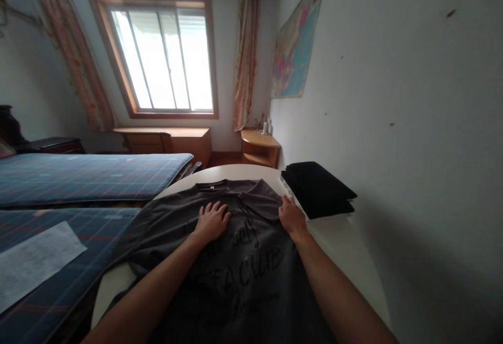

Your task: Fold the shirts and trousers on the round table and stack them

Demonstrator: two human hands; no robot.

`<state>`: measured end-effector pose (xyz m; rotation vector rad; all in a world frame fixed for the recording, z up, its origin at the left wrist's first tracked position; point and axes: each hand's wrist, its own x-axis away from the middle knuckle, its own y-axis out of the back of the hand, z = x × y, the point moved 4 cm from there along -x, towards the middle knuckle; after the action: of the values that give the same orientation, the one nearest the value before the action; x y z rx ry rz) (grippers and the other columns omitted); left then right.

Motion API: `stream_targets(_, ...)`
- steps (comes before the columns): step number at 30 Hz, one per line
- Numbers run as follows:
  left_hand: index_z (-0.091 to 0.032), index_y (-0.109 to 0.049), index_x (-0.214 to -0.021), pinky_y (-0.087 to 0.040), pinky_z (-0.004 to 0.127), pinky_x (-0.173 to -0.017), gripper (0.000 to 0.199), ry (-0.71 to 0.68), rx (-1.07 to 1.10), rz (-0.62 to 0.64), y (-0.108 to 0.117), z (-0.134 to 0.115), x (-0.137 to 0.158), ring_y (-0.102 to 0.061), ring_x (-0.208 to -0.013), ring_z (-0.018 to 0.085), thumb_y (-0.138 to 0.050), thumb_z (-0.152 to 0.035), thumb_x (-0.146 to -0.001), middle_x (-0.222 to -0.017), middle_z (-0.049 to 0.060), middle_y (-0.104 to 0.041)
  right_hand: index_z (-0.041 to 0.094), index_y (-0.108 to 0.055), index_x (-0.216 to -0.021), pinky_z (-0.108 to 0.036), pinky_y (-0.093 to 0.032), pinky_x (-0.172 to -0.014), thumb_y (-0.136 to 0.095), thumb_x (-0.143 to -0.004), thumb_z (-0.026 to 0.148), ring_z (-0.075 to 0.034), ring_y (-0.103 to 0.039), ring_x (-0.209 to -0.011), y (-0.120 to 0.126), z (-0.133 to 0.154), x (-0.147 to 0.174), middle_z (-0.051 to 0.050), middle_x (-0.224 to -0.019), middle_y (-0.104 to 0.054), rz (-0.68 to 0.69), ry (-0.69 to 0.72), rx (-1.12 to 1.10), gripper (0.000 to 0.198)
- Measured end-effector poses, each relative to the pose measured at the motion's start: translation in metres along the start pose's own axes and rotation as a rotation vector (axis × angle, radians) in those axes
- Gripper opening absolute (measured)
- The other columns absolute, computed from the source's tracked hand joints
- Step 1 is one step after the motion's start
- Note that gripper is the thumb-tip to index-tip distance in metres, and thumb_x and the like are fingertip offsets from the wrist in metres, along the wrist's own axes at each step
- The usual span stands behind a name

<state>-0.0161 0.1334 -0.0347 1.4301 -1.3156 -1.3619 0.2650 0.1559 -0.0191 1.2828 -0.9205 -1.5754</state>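
Note:
A dark grey T-shirt (251, 276) with black lettering lies spread over a round white table (367, 276), its collar at the far side. My left hand (212, 221) rests flat on the chest of the shirt, fingers spread. At the shirt's right side, my right hand (291, 215) is closed on the edge of the cloth, where the sleeve is folded inward over the front. The left sleeve hangs out past the table's left edge. The lower part of the shirt runs out of view at the bottom.
Folded black cloth (318, 189) is stacked on the table's right side, close to the white wall (424, 176). Two plaid mattresses (86, 176) lie to the left, the nearer with a paper sheet (39, 262) on it. A wooden corner shelf (259, 142) stands beyond the table.

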Motion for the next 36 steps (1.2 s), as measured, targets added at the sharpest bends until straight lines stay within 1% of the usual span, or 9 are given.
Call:
stream_targets(5,-0.029,-0.044,-0.148,-0.027,0.064,-0.111,0.059,0.225,-0.009,0.169,0.003,0.042,-0.004,-0.026,-0.146,0.041,-0.033,-0.055,-0.097,-0.160,0.011,-0.031,0.022,-0.054,-0.133,-0.024,-0.047,-0.082,-0.040,-0.096,0.014,-0.019,-0.065,-0.101,0.004,-0.005,-0.006,-0.010,-0.126,-0.059,0.016,0.204,0.043,0.040)
stream_targets(8,-0.027,-0.041,-0.150,-0.029,0.066,-0.108,0.062,0.314,-0.014,0.186,0.006,0.062,-0.006,-0.027,-0.145,0.044,-0.030,-0.056,-0.097,-0.160,0.015,-0.029,0.021,-0.056,-0.132,-0.024,-0.046,-0.087,-0.041,-0.096,0.013,-0.019,-0.063,-0.106,0.005,-0.004,-0.009,-0.010,-0.128,-0.058,0.047,0.271,0.057,0.040)
stream_targets(14,-0.017,-0.042,-0.150,-0.033,0.060,-0.108,0.065,0.355,-0.025,0.119,0.009,0.081,-0.016,-0.035,-0.140,0.045,-0.035,-0.053,-0.096,-0.155,0.022,-0.036,0.021,-0.059,-0.130,-0.025,-0.046,-0.092,-0.039,-0.098,0.016,-0.019,-0.062,-0.108,0.004,-0.007,-0.010,-0.009,-0.134,-0.056,0.069,0.186,-0.031,0.038)
stream_targets(18,-0.014,-0.050,-0.143,-0.034,0.050,-0.111,0.056,0.228,-0.013,0.029,0.011,0.068,-0.036,-0.040,-0.138,0.037,-0.044,-0.041,-0.094,-0.153,0.018,-0.041,0.020,-0.062,-0.127,-0.025,-0.046,-0.092,-0.039,-0.100,0.021,-0.019,-0.063,-0.107,0.001,-0.009,-0.009,-0.009,-0.132,-0.058,0.033,0.138,-0.070,0.036)
stream_targets(21,-0.022,-0.052,-0.141,-0.034,0.038,-0.113,0.049,0.064,0.030,0.009,0.009,0.046,-0.057,-0.044,-0.136,0.026,-0.044,-0.037,-0.095,-0.149,0.008,-0.050,0.020,-0.062,-0.128,-0.025,-0.046,-0.092,-0.040,-0.099,0.022,-0.019,-0.062,-0.109,-0.002,-0.008,-0.010,-0.009,-0.130,-0.060,0.000,0.132,-0.085,0.036)
stream_targets(24,-0.030,-0.054,-0.139,-0.031,0.036,-0.115,0.044,-0.041,0.072,0.031,0.001,0.025,-0.080,-0.046,-0.135,0.022,-0.044,-0.039,-0.097,-0.142,0.002,-0.058,0.019,-0.063,-0.127,-0.025,-0.046,-0.092,-0.041,-0.099,0.024,-0.018,-0.063,-0.109,-0.004,-0.008,-0.011,-0.009,-0.128,-0.061,-0.004,0.119,-0.124,0.036)
stream_targets(31,-0.022,-0.057,-0.136,-0.033,0.038,-0.113,0.045,0.006,0.113,0.092,-0.028,0.005,-0.125,-0.046,-0.137,0.024,-0.038,-0.038,-0.098,-0.145,0.007,-0.055,0.017,-0.061,-0.133,-0.022,-0.041,-0.102,-0.041,-0.099,0.023,-0.016,-0.059,-0.116,-0.007,-0.014,-0.012,-0.009,-0.133,-0.058,0.017,0.083,-0.245,0.041)
stream_targets(33,-0.019,-0.056,-0.137,-0.033,0.038,-0.114,0.046,0.023,0.107,0.099,-0.034,0.005,-0.132,-0.044,-0.139,0.025,-0.041,-0.036,-0.096,-0.150,0.010,-0.048,0.017,-0.059,-0.135,-0.022,-0.040,-0.104,-0.039,-0.098,0.022,-0.016,-0.058,-0.119,-0.009,-0.014,-0.013,-0.009,-0.136,-0.057,0.024,0.076,-0.260,0.042)
stream_targets(36,-0.015,-0.042,-0.147,-0.028,0.043,-0.117,0.054,0.031,0.091,0.077,-0.038,0.007,-0.135,-0.035,-0.144,0.027,-0.039,-0.033,-0.097,-0.160,0.014,-0.031,0.015,-0.057,-0.137,-0.023,-0.039,-0.105,-0.038,-0.098,0.022,-0.017,-0.056,-0.122,-0.010,-0.013,-0.014,-0.010,-0.138,-0.055,0.024,0.072,-0.281,0.044)
